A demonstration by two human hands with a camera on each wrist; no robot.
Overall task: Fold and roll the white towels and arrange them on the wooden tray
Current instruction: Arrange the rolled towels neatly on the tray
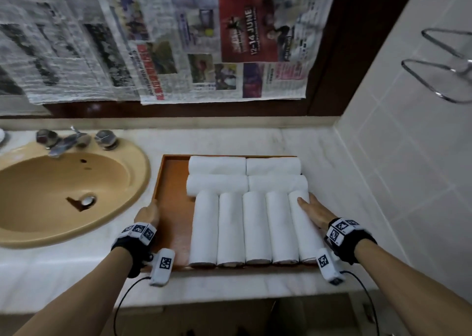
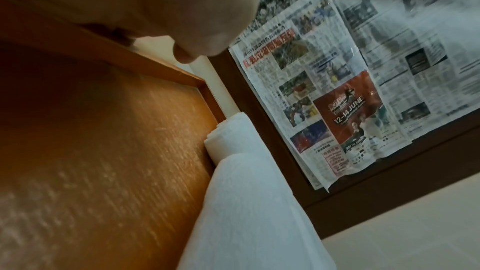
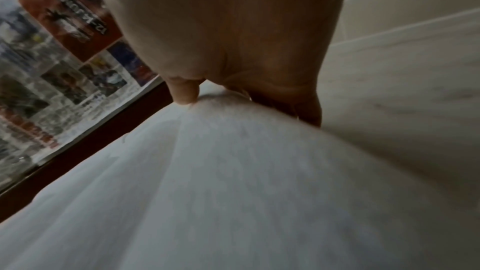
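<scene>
Nine rolled white towels (image 1: 255,208) fill the wooden tray (image 1: 176,208) at the frame's centre, a hand on each side.

The tray sits on the pale surface (image 1: 229,282) right of the tan sink (image 1: 63,195). Four rolls lie crosswise along its upper part; five lie lengthwise below, side by side. The left hand (image 1: 149,214) grips the tray's left rim, fingers curled over the edge. The right hand (image 1: 315,212) lies on the rightmost towel roll (image 1: 300,236), fingers straight and close together. Newspaper sheets (image 1: 178,37) hang across the upper frame.
</scene>
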